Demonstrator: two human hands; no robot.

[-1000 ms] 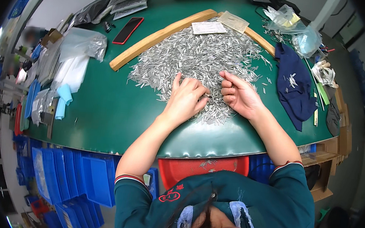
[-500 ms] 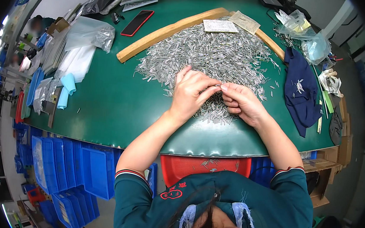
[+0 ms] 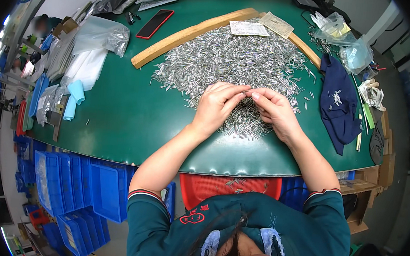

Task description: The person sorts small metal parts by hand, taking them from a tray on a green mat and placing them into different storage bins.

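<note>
A large heap of short, thin silver metal pins (image 3: 236, 50) lies spread on the green tabletop (image 3: 118, 115). Over its near part, my left hand (image 3: 215, 108) and my right hand (image 3: 278, 116) meet at the fingertips. Both are closed in a pinch, thumb against index finger. A small metal pin seems to sit between the fingertips, mostly covered by them. Loose pins lie beneath and around both hands, some trailing toward the near edge of the table.
Wooden bars (image 3: 193, 35) fence the heap's far side, with a paper label (image 3: 249, 28) on it. A phone (image 3: 154, 24) and plastic bags (image 3: 100, 38) lie left; a navy cloth (image 3: 336, 100) right. A red basket (image 3: 204, 186) and blue bins (image 3: 106, 192) sit below the table.
Both hands stay together over the heap. The fingers of my left hand have folded down, and the joined fingertips have risen slightly in the picture. My right fingers have shifted around the pinch.
</note>
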